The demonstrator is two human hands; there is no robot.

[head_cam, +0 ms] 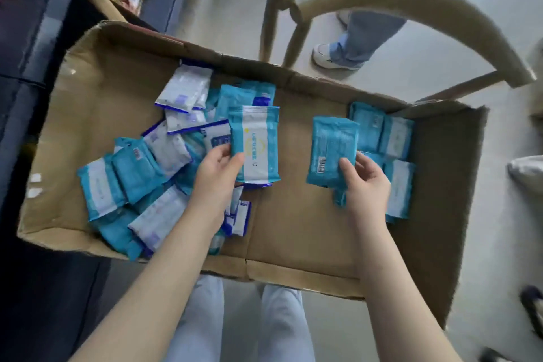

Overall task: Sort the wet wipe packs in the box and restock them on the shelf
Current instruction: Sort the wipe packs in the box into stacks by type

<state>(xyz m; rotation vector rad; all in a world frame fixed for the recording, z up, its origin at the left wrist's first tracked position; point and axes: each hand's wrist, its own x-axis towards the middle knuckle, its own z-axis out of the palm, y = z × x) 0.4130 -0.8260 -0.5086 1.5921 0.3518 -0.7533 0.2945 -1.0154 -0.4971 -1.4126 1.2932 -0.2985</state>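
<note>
An open cardboard box lies below me. A loose heap of teal and white wet wipe packs fills its left half. Several teal packs lie side by side at its right end. My left hand pinches a teal-and-white pack, front side up, above the box middle. My right hand grips a teal pack by its lower edge, barcode side up, just left of the sorted group.
Two curved beige chair backs stand behind the box. Another person's legs and white shoes are beyond them. A dark shelf unit with snack packs stands at the left. My own legs show under the box.
</note>
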